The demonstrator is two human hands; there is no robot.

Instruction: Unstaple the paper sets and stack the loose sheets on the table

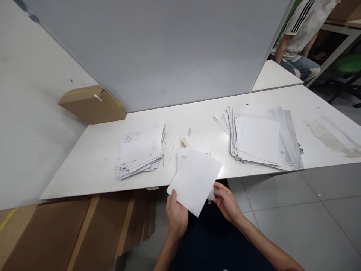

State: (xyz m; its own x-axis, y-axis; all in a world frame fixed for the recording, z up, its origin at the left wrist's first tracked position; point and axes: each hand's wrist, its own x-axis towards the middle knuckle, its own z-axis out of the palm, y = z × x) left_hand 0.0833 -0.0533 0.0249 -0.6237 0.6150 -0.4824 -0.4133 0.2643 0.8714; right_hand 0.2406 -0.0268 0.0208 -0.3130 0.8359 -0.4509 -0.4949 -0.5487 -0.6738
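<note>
My left hand is closed on the lower left corner of a blank white sheet of paper, thumb on top. The sheet is tilted over the table's front edge. Beneath it lies a printed sheet, mostly hidden, with only small lines of text showing along its top. My right hand pinches the right edge of this lower paper; whether it is one sheet or more, I cannot tell. A small cream-coloured block sits just behind the papers.
A stack of printed papers lies to the left, and a larger, fanned pile of sheets to the right on the white table. A grey panel rises behind. Cardboard boxes stand at left. Another person sits at upper right.
</note>
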